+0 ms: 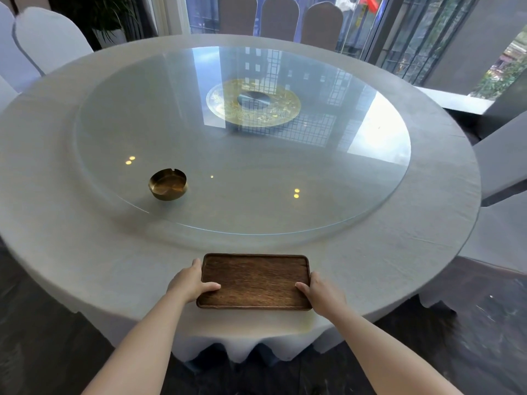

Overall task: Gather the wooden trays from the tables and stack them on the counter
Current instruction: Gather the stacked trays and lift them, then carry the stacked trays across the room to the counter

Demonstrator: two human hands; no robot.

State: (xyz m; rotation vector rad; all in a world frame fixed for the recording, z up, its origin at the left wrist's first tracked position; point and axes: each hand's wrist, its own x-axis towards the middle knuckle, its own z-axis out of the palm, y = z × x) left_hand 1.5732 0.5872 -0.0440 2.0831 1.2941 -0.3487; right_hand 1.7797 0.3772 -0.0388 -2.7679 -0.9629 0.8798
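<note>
Dark wood tray (254, 281) gripped at both ends — left hand (188, 283), right hand (322, 295), fingers closed over its rims; dragging could snag the cloth-covered surface (114, 266).

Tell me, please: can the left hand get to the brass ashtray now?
Probably not at once. The left hand grips the tray's left edge, as the right hand grips the right. Nothing stands between it and the ashtray, but it sits farther in, on the glass turntable.
</note>
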